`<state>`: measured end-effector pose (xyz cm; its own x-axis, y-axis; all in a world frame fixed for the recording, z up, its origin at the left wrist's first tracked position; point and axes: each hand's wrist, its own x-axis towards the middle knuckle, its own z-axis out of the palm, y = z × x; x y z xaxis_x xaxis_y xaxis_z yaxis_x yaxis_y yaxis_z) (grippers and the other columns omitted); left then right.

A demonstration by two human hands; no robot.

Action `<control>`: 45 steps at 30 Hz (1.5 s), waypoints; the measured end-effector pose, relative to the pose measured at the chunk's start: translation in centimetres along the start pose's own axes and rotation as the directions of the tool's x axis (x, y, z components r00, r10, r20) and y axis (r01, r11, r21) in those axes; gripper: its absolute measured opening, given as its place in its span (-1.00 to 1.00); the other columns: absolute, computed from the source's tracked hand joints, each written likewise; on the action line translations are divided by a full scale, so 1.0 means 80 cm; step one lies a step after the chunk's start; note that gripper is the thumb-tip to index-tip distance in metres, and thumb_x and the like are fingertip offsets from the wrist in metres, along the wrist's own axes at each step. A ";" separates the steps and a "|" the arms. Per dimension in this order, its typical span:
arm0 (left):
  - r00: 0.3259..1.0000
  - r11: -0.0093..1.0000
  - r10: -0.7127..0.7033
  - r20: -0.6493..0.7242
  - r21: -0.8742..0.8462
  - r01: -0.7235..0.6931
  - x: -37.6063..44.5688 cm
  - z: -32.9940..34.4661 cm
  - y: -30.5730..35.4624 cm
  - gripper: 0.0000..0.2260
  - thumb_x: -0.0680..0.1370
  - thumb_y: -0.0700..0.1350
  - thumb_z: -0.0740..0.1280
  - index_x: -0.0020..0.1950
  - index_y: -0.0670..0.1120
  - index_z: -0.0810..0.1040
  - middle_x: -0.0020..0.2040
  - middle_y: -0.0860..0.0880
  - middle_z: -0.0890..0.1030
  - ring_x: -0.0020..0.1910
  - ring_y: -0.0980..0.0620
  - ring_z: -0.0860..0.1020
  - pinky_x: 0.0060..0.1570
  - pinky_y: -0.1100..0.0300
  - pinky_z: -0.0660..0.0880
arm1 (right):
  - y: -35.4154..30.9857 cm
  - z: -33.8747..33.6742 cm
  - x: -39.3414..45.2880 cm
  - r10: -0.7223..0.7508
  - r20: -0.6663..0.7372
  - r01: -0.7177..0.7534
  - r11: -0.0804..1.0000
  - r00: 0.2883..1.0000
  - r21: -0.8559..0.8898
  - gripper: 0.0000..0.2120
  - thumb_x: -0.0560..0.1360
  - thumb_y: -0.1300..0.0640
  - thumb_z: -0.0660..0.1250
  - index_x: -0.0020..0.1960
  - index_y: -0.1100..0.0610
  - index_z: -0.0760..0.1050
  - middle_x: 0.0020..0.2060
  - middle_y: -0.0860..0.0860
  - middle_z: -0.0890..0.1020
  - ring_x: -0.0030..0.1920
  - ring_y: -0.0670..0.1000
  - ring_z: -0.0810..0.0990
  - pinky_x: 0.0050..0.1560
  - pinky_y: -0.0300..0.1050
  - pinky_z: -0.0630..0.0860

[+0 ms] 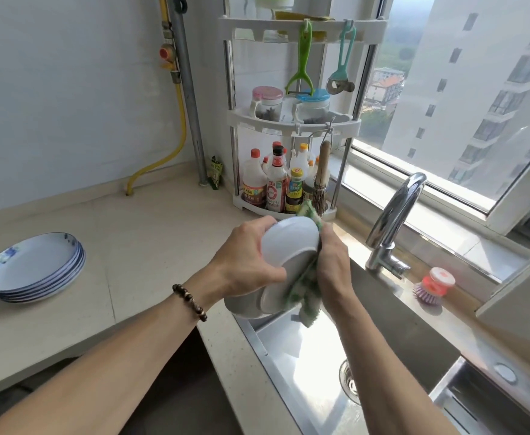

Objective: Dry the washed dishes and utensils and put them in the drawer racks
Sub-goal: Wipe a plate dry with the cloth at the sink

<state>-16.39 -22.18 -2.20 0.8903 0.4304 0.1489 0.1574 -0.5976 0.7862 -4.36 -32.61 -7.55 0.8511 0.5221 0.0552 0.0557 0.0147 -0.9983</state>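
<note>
Above the left edge of the sink (257, 337), near the middle of the view, your left hand (245, 262) holds a white bowl (289, 246) tilted on its side, with its underside turned toward you; the fingers are curled over its rim at 11 o'clock and the thumb presses the base ring at 6 o'clock. Your right hand (332, 262) is at 3 o'clock of the bowl, its fingers closed on a green and white cloth (304, 287) that is pressed against the bowl; one end of the cloth shows above the rim and the other hangs down toward the sink. Just below the held bowl, at 6 o'clock, more white bowls (245, 304) sit at the corner of the sink, partly hidden by your left hand. On your left wrist is a dark bead bracelet (190, 301). At 9 o'clock, well apart from your hands, a stack of blue and white plates (34, 268) rests on the pale surface (132, 246). At 3 o'clock stands the chrome tap (395, 215), and beside it a purple dish brush (433, 284) lies on the ledge. At 12 o'clock a corner rack (289, 120) carries sauce bottles (273, 183).
</note>
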 end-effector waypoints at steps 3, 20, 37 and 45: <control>1.000 0.991 -0.010 0.013 -0.131 0.011 -0.002 -0.003 -0.001 -0.52 0.29 -0.31 0.60 0.10 0.02 0.54 -0.01 0.04 0.61 -0.04 0.07 0.63 -0.18 0.26 0.61 | -0.004 -0.018 0.008 0.137 -0.059 -0.132 0.988 0.989 0.080 -0.63 0.64 -0.08 0.18 -0.13 -0.02 0.71 -0.15 0.10 0.71 -0.07 0.10 0.65 -0.03 0.07 0.59; 0.973 0.979 -0.176 0.151 -0.073 0.189 0.023 0.008 0.002 -0.44 0.21 -0.20 0.56 0.19 -0.01 0.59 0.03 -0.03 0.68 0.01 -0.06 0.67 0.03 -0.07 0.64 | -0.010 -0.010 -0.006 -0.306 0.303 0.415 0.807 0.902 -0.421 -0.51 0.64 -0.23 -0.05 0.32 -0.08 0.53 0.30 -0.03 0.46 0.34 -0.04 0.41 0.39 0.03 0.34; 0.998 0.998 -0.065 -0.024 0.018 0.065 0.015 0.025 0.012 -0.51 0.33 -0.14 0.61 0.19 0.03 0.52 0.03 0.04 0.61 -0.02 0.02 0.61 -0.08 0.14 0.62 | 0.008 -0.008 -0.024 -0.228 0.187 0.262 0.948 0.955 -0.180 -0.55 0.61 -0.23 -0.08 0.49 -0.32 0.19 0.59 -0.17 0.09 0.60 -0.13 -0.03 0.61 0.08 -0.03; 0.993 0.996 0.084 0.085 -0.030 -0.082 -0.010 0.014 0.022 -0.51 0.35 -0.23 0.59 0.17 0.03 0.46 0.02 0.11 0.54 -0.01 0.04 0.61 -0.17 0.25 0.63 | 0.008 -0.045 0.009 0.081 -0.057 -0.072 0.988 0.995 0.137 -0.62 0.66 -0.07 0.10 -0.05 0.05 0.64 -0.10 0.17 0.66 -0.01 0.20 0.61 -0.03 0.15 0.56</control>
<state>-16.31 -24.34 -1.60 0.9334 0.3197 0.1632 0.0710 -0.6102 0.7891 -1.85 -35.34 -8.06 0.8812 0.4721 -0.0246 -0.0778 0.0935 -0.9926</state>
